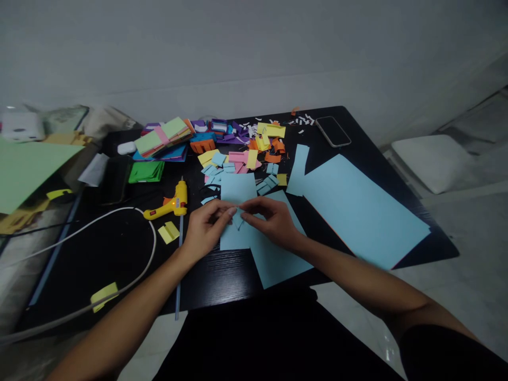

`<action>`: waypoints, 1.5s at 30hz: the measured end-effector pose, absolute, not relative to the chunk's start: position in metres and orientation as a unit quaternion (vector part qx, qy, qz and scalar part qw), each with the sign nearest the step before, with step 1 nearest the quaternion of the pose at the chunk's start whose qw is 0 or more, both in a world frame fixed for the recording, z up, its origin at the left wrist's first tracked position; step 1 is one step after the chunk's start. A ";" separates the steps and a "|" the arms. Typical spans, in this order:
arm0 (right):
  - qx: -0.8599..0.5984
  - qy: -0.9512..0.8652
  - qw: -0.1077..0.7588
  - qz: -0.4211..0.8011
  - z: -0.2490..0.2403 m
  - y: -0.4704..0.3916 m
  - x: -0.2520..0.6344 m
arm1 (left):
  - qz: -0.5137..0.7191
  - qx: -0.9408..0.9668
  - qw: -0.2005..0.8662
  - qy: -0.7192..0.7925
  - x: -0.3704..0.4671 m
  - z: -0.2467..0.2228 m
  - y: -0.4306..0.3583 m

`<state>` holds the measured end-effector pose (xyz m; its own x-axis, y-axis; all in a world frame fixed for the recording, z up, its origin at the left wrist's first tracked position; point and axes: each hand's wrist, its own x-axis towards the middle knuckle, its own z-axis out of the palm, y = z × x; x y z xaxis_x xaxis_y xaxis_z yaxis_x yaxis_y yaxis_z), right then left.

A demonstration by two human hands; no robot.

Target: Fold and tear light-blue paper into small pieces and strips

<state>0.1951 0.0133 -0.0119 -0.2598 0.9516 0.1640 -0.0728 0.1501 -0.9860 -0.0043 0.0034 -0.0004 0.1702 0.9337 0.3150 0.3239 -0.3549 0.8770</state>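
Observation:
Between my two hands is a small piece of light blue paper (238, 218), pinched at its upper edge. My left hand (211, 219) is closed, its thumb and fingertips on the paper's left side. From the right, my right hand (272, 219) grips the same piece between thumb and forefinger, and the fingertips of both hands nearly meet. Below them lies a light blue sheet (238, 185), with another blue sheet (273, 259) slanting out to its right. Small folded blue paper pieces (268, 184) lie just beyond my hands.
A yellow glue gun (172, 203) with a long glue stick stands to the left, near a white cable (153, 238). Farther back are colourful paper pieces (242, 159) and a stack of paper strips (166, 137). At right are large blue sheets (357, 206) and a phone (333, 131).

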 end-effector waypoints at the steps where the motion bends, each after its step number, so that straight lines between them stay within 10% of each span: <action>1: -0.374 -0.585 0.480 0.537 -0.012 0.013 0.195 | 0.459 0.675 0.349 0.460 -0.004 0.000 0.003; 45: -0.406 -0.660 0.455 0.438 -0.012 0.015 0.197 | 0.470 0.592 0.447 0.478 0.000 0.000 0.006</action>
<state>0.1968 0.0151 -0.0118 -0.2563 0.9349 0.2456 0.1371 0.2867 -0.9482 0.0004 0.0055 0.0000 0.1023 0.9863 0.1291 0.1456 -0.1432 0.9789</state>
